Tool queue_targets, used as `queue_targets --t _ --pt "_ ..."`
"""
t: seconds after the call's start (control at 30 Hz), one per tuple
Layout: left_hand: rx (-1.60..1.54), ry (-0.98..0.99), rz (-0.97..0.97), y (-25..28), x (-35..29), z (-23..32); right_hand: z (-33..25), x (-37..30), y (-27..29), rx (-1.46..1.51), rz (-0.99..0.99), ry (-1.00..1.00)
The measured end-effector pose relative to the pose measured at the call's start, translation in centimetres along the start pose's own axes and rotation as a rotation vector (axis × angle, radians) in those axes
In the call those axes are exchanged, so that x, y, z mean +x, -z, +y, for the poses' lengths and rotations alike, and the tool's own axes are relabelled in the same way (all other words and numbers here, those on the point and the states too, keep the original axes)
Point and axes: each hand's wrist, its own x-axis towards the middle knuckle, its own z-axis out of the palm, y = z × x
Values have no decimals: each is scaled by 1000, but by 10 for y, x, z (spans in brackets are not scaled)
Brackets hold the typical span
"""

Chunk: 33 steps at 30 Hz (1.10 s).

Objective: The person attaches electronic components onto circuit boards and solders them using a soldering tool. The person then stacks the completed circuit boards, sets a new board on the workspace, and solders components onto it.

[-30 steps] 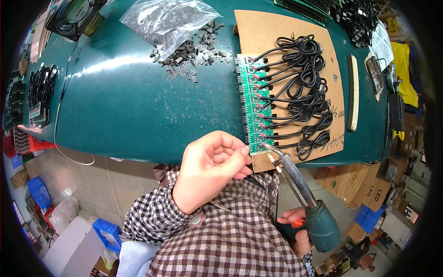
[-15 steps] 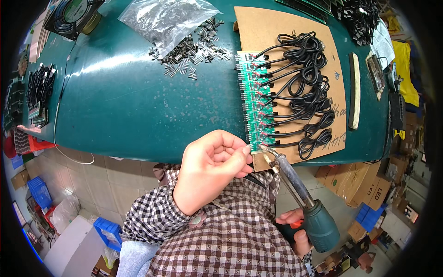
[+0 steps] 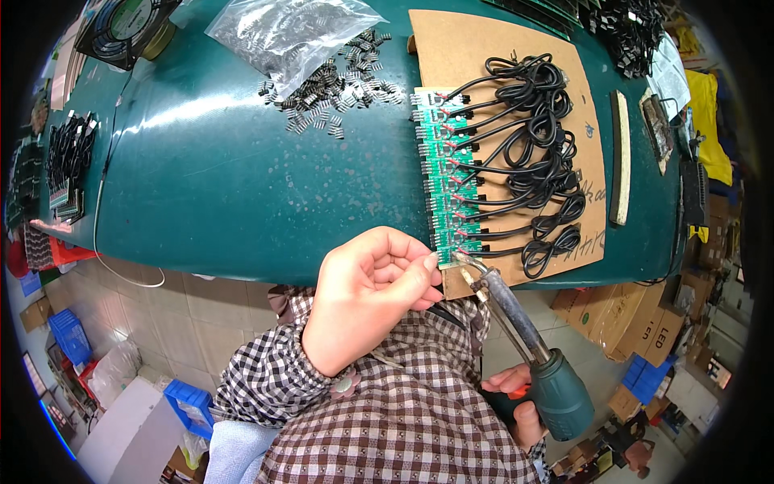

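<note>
My right hand [image 3: 516, 395] is wrapped round the green handle of a soldering iron [image 3: 516, 323], whose tip touches or hovers just over the near end of a green circuit board strip [image 3: 451, 194]. Thumb and fingers of my left hand [image 3: 363, 290] are pinched together at that same end, by the strip's left edge. What they pinch is too small to make out. Small pin headers [image 3: 422, 134] stick out along the strip's left side. From its right side run black cables [image 3: 532, 145], coiled in bundles, with red wire ends at the board.
Under the strip lies a brown cardboard sheet [image 3: 584, 105]. Loose pin headers [image 3: 330, 101] spill beside a clear plastic bag [image 3: 290, 36]. A fan [image 3: 125, 28] stands at the far left, above more cabled boards [image 3: 71, 161]. A pale bar [image 3: 619, 157] lies on the right.
</note>
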Motion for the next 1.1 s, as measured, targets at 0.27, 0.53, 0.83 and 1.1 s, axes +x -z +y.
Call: queue_targets --t 0.27,0.53,0.83,1.1 --pt "14 -11 7 -1 0 -1 9 -3 5 -14 33 34" --pt "8 -4 4 -1 0 1 -7 4 2 -109 -95 -33" --pt "-4 -3 12 0 0 -1 -8 7 -5 -99 -66 -4" --pt "9 -14 17 -2 -1 -1 5 -5 5 -14 -33 4"
